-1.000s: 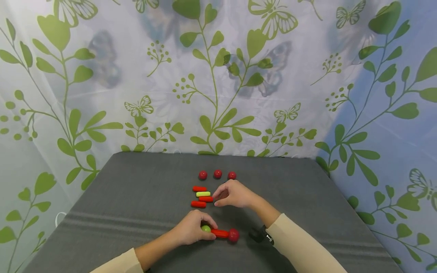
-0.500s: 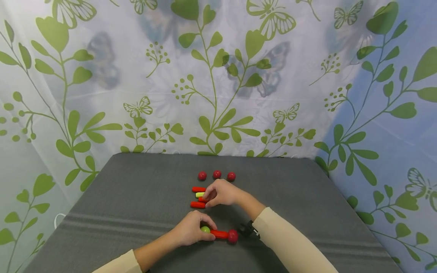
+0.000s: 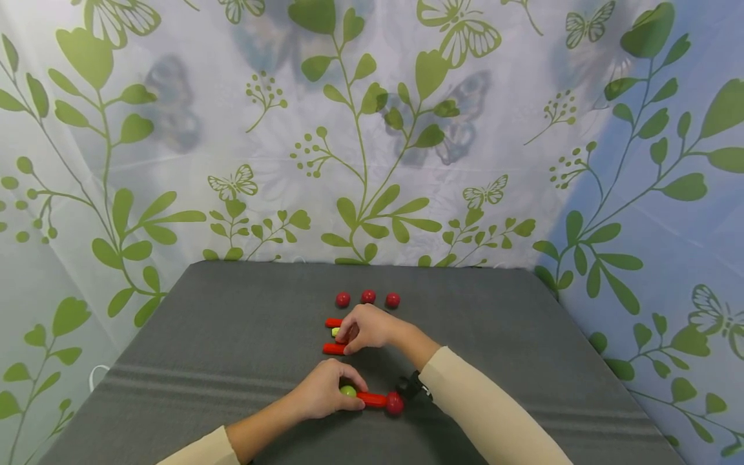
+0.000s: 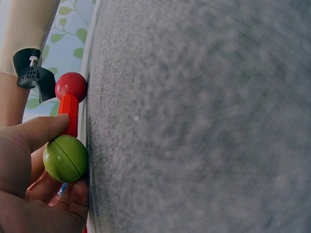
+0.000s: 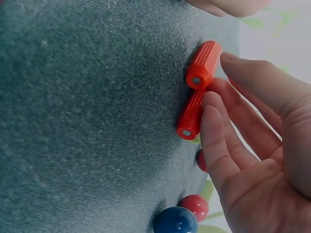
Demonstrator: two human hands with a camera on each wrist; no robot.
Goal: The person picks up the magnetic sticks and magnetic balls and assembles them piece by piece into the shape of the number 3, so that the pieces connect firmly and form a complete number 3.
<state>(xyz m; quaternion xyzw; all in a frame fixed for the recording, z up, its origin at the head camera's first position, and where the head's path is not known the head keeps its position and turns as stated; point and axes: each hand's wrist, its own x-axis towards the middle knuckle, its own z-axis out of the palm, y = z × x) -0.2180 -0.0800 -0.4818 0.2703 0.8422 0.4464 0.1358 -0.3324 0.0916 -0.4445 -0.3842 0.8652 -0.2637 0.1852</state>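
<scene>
My left hand (image 3: 327, 391) holds a green ball (image 4: 66, 158) joined to a red magnetic rod (image 4: 69, 112) with a red ball (image 4: 71, 86) on its far end; the thumb tip lies on the rod beside the green ball. My right hand (image 3: 369, 328) reaches over a group of loose rods, thumb and fingers apart. In the right wrist view its thumb is right by a red rod (image 5: 204, 65) with a metal end, and the fingertips are beside a second red rod (image 5: 190, 116). A yellow rod (image 3: 335, 332) is mostly hidden behind the fingers.
Three red balls (image 3: 368, 296) lie in a row behind the rods. In the right wrist view a blue ball (image 5: 176, 221) shows at the bottom. Another red rod (image 3: 333, 322) is at the group's far side. The grey table (image 3: 261, 303) ends at a patterned curtain (image 3: 372, 161).
My right hand has moved left over the loose rods, covering the middle ones in the head view. My left hand keeps its hold on the joined piece.
</scene>
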